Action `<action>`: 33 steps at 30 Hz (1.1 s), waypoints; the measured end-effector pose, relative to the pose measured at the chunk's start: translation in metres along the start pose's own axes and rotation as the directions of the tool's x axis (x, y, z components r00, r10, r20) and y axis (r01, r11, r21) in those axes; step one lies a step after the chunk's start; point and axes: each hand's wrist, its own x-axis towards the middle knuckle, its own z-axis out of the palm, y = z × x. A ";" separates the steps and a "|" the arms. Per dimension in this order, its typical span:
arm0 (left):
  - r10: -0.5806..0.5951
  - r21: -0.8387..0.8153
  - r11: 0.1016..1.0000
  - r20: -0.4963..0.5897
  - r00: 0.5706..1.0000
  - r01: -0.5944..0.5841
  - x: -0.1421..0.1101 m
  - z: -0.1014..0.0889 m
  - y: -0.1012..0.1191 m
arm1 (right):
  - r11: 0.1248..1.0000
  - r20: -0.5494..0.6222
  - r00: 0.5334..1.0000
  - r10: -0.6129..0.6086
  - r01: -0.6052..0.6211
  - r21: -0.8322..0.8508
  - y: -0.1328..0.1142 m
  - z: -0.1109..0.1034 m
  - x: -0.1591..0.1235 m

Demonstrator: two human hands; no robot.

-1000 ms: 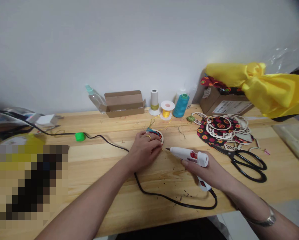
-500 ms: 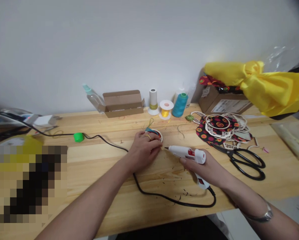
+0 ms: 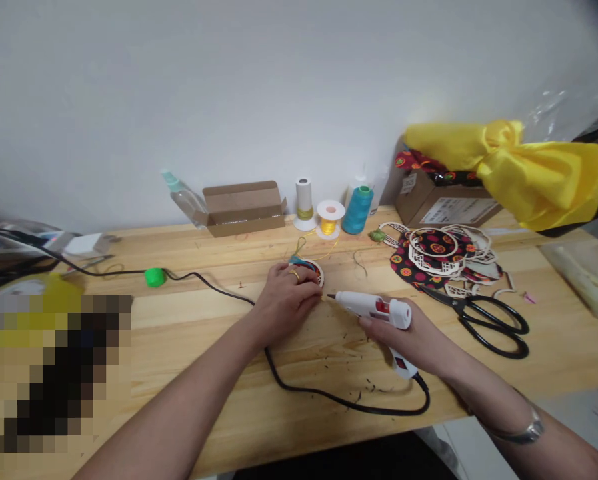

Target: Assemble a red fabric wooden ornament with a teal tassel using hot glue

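My right hand (image 3: 401, 337) is wrapped round a white hot glue gun (image 3: 366, 305), its dark nozzle pointing left, a small gap from my left fingertips. My left hand (image 3: 289, 297), with a ring on one finger, is closed over a small round ornament (image 3: 319, 270) with a pale rim and patterned fabric. Most of the ornament is hidden under the fingers. Teal thread (image 3: 301, 262) shows at its far edge. From the gun's handle a black cord (image 3: 329, 395) loops left, passing under my left forearm.
Behind stand a yellow thread spool (image 3: 330, 217), a teal thread cone (image 3: 357, 210) and an open cardboard box (image 3: 243, 213). Black scissors (image 3: 493, 323) lie right of the glue gun, beside piled patterned cutouts (image 3: 429, 253). A green cap (image 3: 155, 277) sits by the cord on the left.
The whole view has shifted slightly. Both hands keep almost the same pose, with the glue gun's nozzle still just short of the left fingertips.
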 end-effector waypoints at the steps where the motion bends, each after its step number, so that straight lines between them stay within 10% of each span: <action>1: 0.002 0.002 1.000 -0.005 1.000 -0.002 0.000 0.000 0.000 | 1.000 -0.001 1.000 -0.003 0.003 0.000 0.000 0.000 0.000; 17: -0.102 0.043 0.994 -0.027 0.994 0.103 -0.001 -0.005 -0.007 | 1.000 -0.044 0.999 -0.014 0.014 0.007 0.001 -0.002 0.000; 26: -0.160 -0.020 0.986 0.196 0.968 0.167 0.012 -0.032 -0.010 | 0.999 -0.034 0.999 -0.032 0.033 0.034 -0.004 -0.008 -0.002; 33: -0.135 0.103 0.990 0.475 0.869 0.098 0.031 -0.043 0.004 | 0.989 -0.110 0.984 -0.142 0.145 0.017 -0.022 -0.021 0.000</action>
